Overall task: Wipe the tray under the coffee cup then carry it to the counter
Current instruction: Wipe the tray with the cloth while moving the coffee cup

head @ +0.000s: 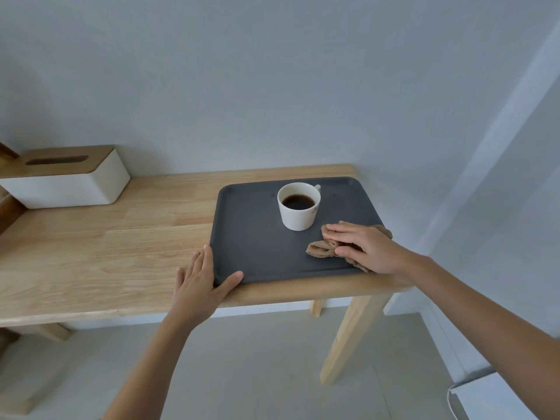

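Pale wooden table (pixel 91 253) against a grey wall carries a dark tray (pixel 257 237) at its right end, coffee cup (pixel 299 206) standing toward the back. Right hand (pixel 363 247) presses flat, fingers spread, on a brown cloth (pixel 321 249) just beside the cup. Left hand (pixel 198 286) lies open against the tray's near-left corner, gripping nothing.

Much of a brown cloth (pixel 321 249) lies hidden beneath the right hand (pixel 363 245) pressed flat on it. The cup (pixel 298 207) conceals most of its own handle, and a small print on its side is too small to read. The wooden counter (pixel 106 247) runs out past the frame's left edge.
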Demonstrator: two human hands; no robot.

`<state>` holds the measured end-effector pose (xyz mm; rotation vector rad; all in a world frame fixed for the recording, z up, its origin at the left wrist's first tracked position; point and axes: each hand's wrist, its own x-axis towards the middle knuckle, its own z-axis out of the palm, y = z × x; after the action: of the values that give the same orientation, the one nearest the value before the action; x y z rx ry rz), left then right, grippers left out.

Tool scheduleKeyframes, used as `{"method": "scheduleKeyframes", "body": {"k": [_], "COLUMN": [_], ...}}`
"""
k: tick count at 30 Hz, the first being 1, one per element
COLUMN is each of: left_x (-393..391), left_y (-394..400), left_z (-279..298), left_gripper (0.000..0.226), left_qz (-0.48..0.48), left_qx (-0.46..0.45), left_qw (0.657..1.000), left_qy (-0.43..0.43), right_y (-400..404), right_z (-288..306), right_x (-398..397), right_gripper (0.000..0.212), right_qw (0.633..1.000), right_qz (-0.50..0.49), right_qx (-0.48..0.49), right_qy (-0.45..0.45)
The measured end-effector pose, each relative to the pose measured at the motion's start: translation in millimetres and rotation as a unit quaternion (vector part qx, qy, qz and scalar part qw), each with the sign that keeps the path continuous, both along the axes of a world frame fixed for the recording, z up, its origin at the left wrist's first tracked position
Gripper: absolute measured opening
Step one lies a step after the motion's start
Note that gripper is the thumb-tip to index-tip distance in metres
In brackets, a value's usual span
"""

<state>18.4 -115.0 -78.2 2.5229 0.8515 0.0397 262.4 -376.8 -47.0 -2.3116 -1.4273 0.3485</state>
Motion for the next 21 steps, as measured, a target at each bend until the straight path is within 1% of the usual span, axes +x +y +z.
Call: {"method": "scheduleKeyframes", "body": {"k": [2,3,6,7,9,11,14,18,21], "left_x": [7,13,42,55,82,107,131,144,146], "left_y": [5,5,-6,-14,-27,-33,-35,-35,-32], "left_z": [7,13,36,44,52,50,42,38,35], "left_gripper": [0.097,0.095,0.090,0.088,0.085,0.089,0.093,0.075,0.069], "left_qz": [0.004,0.008,0.011,0.008,-0.002,-0.020,-0.030,-0.034,-0.037], "left_qx": [-0.027,-0.031,-0.017,-0.035,-0.109,-0.170,-0.224,-0.261,-0.264], "left_qw": [1.000,0.999,0.997,0.993,0.980,0.970,0.958,0.939,0.931], "left_qy": [0.012,0.005,-0.079,-0.115,-0.164,-0.174,-0.175,-0.223,-0.249], "right_y": [4,7,24,31,46,58,68,70,73], "right_z": [8,12,24,26,28,27,23,20,20], "right_x": [0,1,5,7,10,12,15,16,19], "right_gripper": [0.044,0.044,0.050,0.053,0.058,0.060,0.058,0.053,0.055], "right_qw": [1.000,0.998,0.982,0.977,0.965,0.954,0.939,0.925,0.921], "right_qz": [-0.015,-0.036,-0.114,-0.133,-0.158,-0.167,-0.178,-0.181,-0.180], "right_qx": [0.011,0.038,0.133,0.145,0.155,0.173,0.199,0.220,0.226], "right_qy": [0.015,0.026,0.066,0.086,0.138,0.179,0.218,0.250,0.261]}}
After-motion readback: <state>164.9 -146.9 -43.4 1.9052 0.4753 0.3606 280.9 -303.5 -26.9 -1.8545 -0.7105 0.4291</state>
